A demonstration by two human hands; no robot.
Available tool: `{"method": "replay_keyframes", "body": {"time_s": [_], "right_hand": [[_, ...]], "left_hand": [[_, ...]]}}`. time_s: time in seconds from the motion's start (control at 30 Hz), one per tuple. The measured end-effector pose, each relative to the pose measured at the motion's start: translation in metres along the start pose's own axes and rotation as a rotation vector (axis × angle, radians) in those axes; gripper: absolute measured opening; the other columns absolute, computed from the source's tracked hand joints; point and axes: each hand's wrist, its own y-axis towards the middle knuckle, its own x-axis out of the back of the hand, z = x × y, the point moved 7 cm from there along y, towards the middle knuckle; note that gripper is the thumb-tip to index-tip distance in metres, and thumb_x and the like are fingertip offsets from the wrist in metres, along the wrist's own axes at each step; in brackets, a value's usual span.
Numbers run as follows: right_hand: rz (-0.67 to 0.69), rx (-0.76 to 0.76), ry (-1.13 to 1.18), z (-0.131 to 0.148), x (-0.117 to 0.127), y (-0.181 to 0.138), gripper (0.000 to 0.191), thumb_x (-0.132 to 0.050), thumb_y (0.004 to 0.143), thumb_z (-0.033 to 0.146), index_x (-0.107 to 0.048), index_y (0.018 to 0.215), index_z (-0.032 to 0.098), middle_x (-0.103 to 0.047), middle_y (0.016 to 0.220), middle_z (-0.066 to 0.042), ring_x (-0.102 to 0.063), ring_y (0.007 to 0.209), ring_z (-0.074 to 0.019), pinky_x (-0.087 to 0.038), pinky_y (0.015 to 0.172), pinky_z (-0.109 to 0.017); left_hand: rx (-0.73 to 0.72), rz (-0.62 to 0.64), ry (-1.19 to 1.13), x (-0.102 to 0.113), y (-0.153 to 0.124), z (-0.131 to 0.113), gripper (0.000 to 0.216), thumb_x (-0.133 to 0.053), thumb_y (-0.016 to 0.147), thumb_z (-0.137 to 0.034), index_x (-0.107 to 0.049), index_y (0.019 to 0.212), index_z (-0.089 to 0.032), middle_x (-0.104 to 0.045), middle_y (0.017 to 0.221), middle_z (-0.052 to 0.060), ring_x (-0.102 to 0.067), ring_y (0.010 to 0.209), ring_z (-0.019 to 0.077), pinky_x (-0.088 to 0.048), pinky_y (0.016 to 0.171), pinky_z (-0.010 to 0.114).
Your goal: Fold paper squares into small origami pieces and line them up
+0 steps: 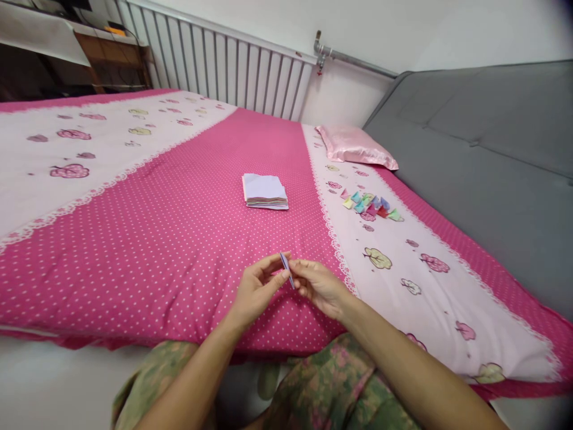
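Observation:
A small folded piece of purple paper [287, 272], seen nearly edge-on, is held up between both hands just above the near part of the bed. My left hand [259, 286] pinches it from the left, thumb in front and fingers behind. From the right, my right hand [320, 286] grips its other side with closed fingertips. Beyond the hands lies a stack of square paper sheets [266, 188] in several colours, a pale lilac one on top. To the right, several small folded paper pieces [371, 206] in mixed colours sit in a cluster.
A pink dotted bedspread [188, 203] with white printed bands covers the bed. A pink satin pillow [356, 146] rests near the grey padded headboard [483, 137]. Behind the bed are a white radiator [233, 65] and a pipe [358, 63]. A desk [107, 48] stands at the far left.

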Motion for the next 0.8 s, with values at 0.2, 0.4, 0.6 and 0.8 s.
{"method": "replay_keyframes", "body": {"time_s": [0.2, 0.4, 0.6, 0.8], "right_hand": [[-0.121, 0.249, -0.219, 0.017, 0.005, -0.006, 0.022, -0.071, 0.064, 0.032, -0.062, 0.071, 0.013, -0.059, 0.056, 0.002, -0.05, 0.047, -0.0051, -0.037, 0.042, -0.014], [-0.084, 0.339, -0.241, 0.026, 0.003, -0.009, 0.02, -0.071, 0.065, 0.026, -0.066, 0.081, 0.015, -0.066, 0.073, -0.002, -0.059, 0.062, -0.0094, -0.046, 0.058, -0.02], [-0.076, 0.35, -0.317, 0.026, 0.003, -0.007, 0.029, -0.076, 0.057, 0.026, -0.064, 0.082, 0.016, -0.066, 0.069, -0.001, -0.063, 0.065, -0.0131, -0.05, 0.066, -0.026], [-0.09, 0.369, -0.378, 0.028, 0.006, -0.007, 0.029, -0.075, 0.059, 0.029, -0.064, 0.082, 0.015, -0.067, 0.071, -0.003, -0.064, 0.066, -0.0139, -0.051, 0.066, -0.026]], "left_hand": [[0.024, 0.0, 0.029, 0.003, 0.0, 0.003, 0.035, -0.07, 0.064, -0.024, -0.067, 0.098, -0.016, -0.068, 0.099, 0.011, -0.062, 0.091, 0.0222, -0.049, 0.08, 0.036], [0.037, 0.014, 0.026, 0.003, -0.001, 0.007, 0.04, -0.07, 0.064, -0.022, -0.064, 0.104, -0.017, -0.068, 0.099, 0.011, -0.063, 0.09, 0.0218, -0.05, 0.077, 0.034], [0.02, 0.026, 0.105, 0.005, 0.001, 0.011, 0.038, -0.067, 0.067, -0.022, -0.064, 0.105, -0.017, -0.068, 0.101, 0.009, -0.063, 0.09, 0.0204, -0.048, 0.082, 0.035], [0.044, 0.025, 0.124, 0.005, 0.0, 0.012, 0.04, -0.066, 0.068, -0.023, -0.063, 0.106, -0.015, -0.069, 0.099, 0.009, -0.064, 0.087, 0.021, -0.049, 0.08, 0.035]]}}
